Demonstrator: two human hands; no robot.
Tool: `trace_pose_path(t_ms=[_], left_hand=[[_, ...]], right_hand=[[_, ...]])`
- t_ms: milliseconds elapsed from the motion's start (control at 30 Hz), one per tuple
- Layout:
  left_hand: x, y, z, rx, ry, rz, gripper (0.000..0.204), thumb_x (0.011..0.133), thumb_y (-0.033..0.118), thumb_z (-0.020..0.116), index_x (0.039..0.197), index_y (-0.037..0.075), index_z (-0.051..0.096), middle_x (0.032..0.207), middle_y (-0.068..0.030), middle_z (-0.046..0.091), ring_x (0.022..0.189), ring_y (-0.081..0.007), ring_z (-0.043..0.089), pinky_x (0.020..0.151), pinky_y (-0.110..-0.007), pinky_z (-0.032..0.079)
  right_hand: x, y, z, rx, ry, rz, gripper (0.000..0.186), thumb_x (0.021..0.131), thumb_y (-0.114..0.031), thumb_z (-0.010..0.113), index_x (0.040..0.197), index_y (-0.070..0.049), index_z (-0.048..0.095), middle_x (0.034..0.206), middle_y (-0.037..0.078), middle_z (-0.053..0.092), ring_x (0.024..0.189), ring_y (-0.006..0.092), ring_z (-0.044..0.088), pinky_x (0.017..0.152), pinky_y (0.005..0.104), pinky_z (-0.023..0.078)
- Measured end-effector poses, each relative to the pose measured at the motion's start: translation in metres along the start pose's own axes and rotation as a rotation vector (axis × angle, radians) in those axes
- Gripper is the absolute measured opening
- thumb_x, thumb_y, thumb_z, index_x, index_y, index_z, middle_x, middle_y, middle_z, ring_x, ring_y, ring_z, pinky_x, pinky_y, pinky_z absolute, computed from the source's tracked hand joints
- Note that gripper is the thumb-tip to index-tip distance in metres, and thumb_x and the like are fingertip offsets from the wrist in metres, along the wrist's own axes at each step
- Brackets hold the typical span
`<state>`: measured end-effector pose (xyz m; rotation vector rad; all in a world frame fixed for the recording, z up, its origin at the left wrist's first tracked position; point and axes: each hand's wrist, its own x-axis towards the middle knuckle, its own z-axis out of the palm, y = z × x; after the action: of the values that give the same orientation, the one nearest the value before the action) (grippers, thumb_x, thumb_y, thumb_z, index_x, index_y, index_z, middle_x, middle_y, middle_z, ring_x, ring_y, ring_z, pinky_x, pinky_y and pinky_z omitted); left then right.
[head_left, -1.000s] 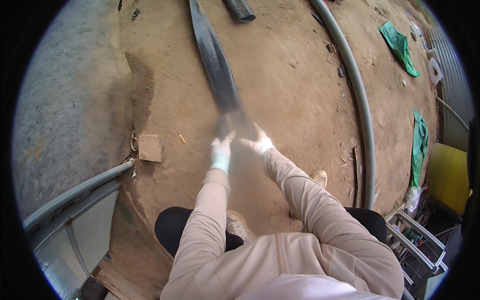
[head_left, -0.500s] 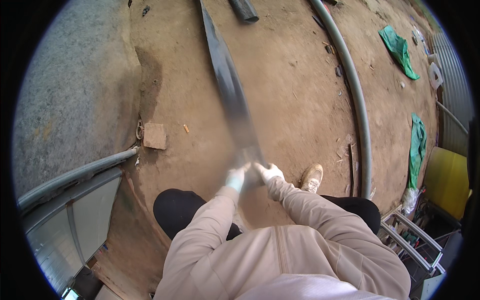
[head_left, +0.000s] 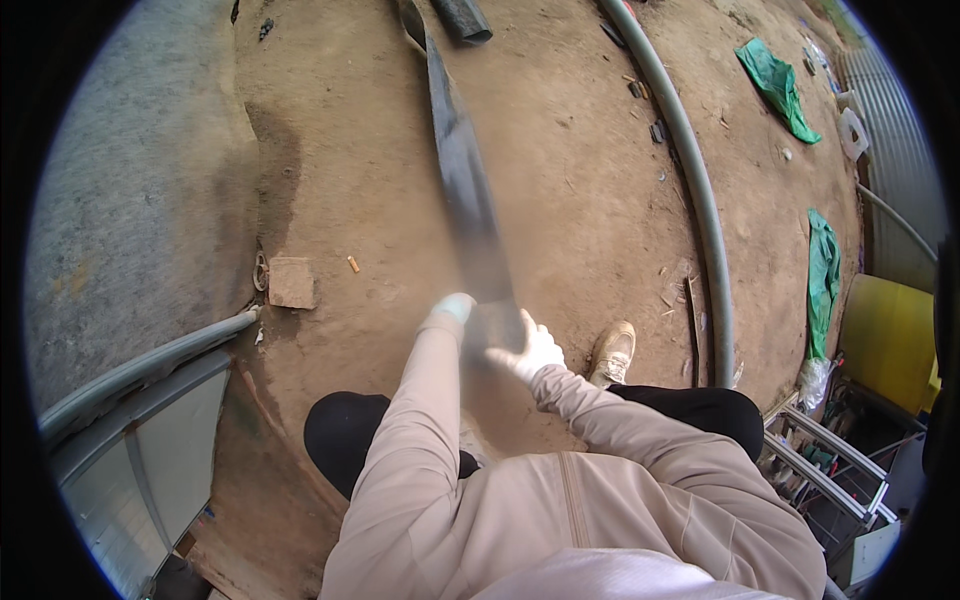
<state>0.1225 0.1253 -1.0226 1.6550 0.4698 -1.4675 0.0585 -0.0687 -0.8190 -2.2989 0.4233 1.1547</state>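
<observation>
A long, flat black strip [head_left: 475, 200], folded or twisted at its far end, runs over the dirt toward me. Its near end is hazy behind a blurred patch in the picture. My gloved right hand [head_left: 535, 352] grips the near end at its right edge, thumb across the strip and fingers along the side. At the left edge, a little farther up, is my gloved left hand [head_left: 456, 306]; only its back and wrist show, and its fingers are hidden at or under the strip.
A grey pipe [head_left: 705, 220] curves along the right side. Green sheeting [head_left: 780, 90] lies beyond it, near a yellow container [head_left: 880, 340] and a metal ladder-like frame [head_left: 825, 470]. On the left are a concrete slab [head_left: 150, 170], a brick [head_left: 292, 283] and a pipe-framed panel [head_left: 170, 440].
My left hand has moved forward and left, away from my right hand, which has spread its thumb from its fingers. The strip's far part shows more of a twist.
</observation>
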Motion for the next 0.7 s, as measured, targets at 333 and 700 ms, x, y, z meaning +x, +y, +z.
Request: trace_pose_path(t_ms=[333, 700], left_hand=[[-0.144, 0.072, 0.025, -0.859, 0.552, 0.174, 0.091, 0.081, 0.067, 0.064, 0.145, 0.007, 0.041, 0.148, -0.0166, 0.042, 0.134, -0.0310, 0.043, 0.111, -0.046, 0.032], [-0.090, 0.097, -0.009, -0.283, 0.794, 0.025, 0.092, 0.080, 0.065, 0.065, 0.134, -0.009, 0.049, 0.136, -0.0288, 0.052, 0.129, -0.0377, 0.050, 0.108, -0.040, 0.038]], right_hand=[[0.113, -0.050, -0.041, 0.569, -0.009, 0.003, 0.068, 0.081, -0.044, 0.072, 0.133, -0.008, 0.049, 0.130, 0.015, 0.053, 0.118, 0.0285, 0.053, 0.098, 0.0373, 0.045], [0.100, 0.001, -0.030, 0.784, -0.103, -0.248, 0.110, 0.075, -0.062, 0.073, 0.154, -0.006, 0.020, 0.155, 0.020, 0.030, 0.144, 0.0353, 0.028, 0.115, 0.0502, 0.028]])
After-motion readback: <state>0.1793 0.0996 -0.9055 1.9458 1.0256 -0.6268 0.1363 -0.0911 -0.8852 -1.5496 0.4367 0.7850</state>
